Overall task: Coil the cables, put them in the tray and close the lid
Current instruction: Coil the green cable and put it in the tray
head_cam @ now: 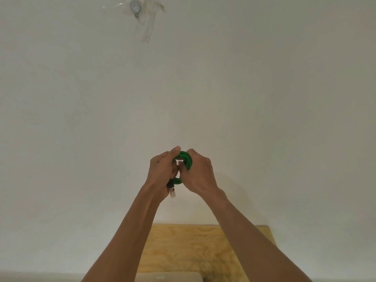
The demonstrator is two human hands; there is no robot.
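Single head-worn wide-angle view, no second camera to overlap with. It looks forward from the person's head, pitched up enough that a plain white wall fills most of the frame. Both bare forearms run up from the bottom edge to frame centre, so the hands sit near the lens. A pale plywood board shows only at the bottom edge, close below. A clear tape patch over a small metal fitting sits at the far top left.
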